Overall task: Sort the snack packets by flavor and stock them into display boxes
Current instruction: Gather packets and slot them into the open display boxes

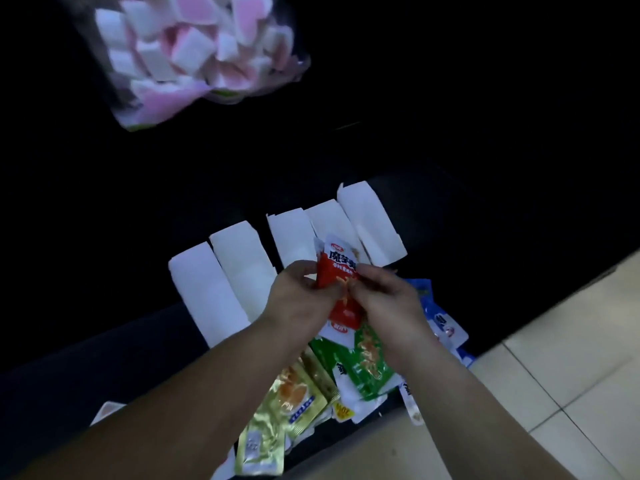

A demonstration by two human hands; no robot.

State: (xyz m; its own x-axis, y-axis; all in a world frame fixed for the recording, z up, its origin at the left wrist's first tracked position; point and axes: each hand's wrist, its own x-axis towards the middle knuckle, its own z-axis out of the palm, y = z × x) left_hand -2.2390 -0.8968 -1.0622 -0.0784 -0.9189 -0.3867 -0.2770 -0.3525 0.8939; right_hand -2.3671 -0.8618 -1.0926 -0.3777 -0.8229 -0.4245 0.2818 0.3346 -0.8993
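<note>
Both forearms (173, 393) reach in over the near edge of the dark worktop (104, 341). The left hand (298, 292) and right hand (384, 299) pinch a red snack packet (341, 271) upright between curled fingers, above the loose packets (363, 365), just before the white display boxes (235, 268).

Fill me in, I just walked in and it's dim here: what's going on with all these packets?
A person grips one red packet with the left hand and right hand, over a row of white display boxes on a dark surface. Nearer the person, green packets, gold packets and blue packets lie in a loose pile. No packets show in the boxes. A clear bag of pink and white pieces lies farther off.
</note>
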